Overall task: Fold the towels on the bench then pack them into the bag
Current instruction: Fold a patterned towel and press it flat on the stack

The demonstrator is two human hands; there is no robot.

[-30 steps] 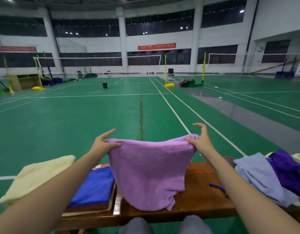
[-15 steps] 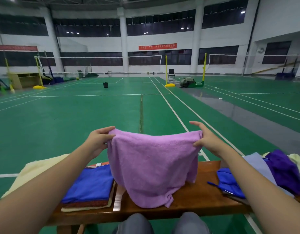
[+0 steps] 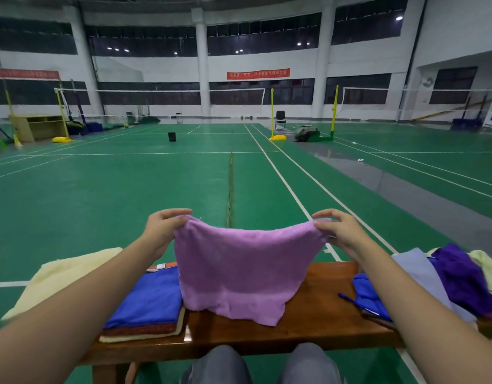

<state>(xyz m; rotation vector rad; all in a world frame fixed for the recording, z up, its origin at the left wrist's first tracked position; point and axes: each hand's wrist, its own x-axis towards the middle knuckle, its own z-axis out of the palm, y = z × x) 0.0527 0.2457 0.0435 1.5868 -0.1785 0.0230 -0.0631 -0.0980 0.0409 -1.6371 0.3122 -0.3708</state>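
Note:
A lilac towel (image 3: 245, 270) hangs in the air over the wooden bench (image 3: 317, 317), its lower edge draping onto the seat. My left hand (image 3: 163, 227) pinches its top left corner and my right hand (image 3: 340, 230) pinches its top right corner. A stack of folded towels (image 3: 148, 306), blue on top, lies on the bench to the left. A heap of unfolded towels (image 3: 444, 281) in pale blue, dark purple and cream lies at the right end. No bag can be made out.
A cream towel (image 3: 65, 275) lies spread at the bench's far left. My knees (image 3: 261, 364) are against the bench's near edge. Beyond lies the green court floor (image 3: 128, 195) with net posts, a chair and a small black bin far off.
Both hands lifted the lilac towel a little and spread wider apart, so it hangs flatter with its top edge sagging between them.

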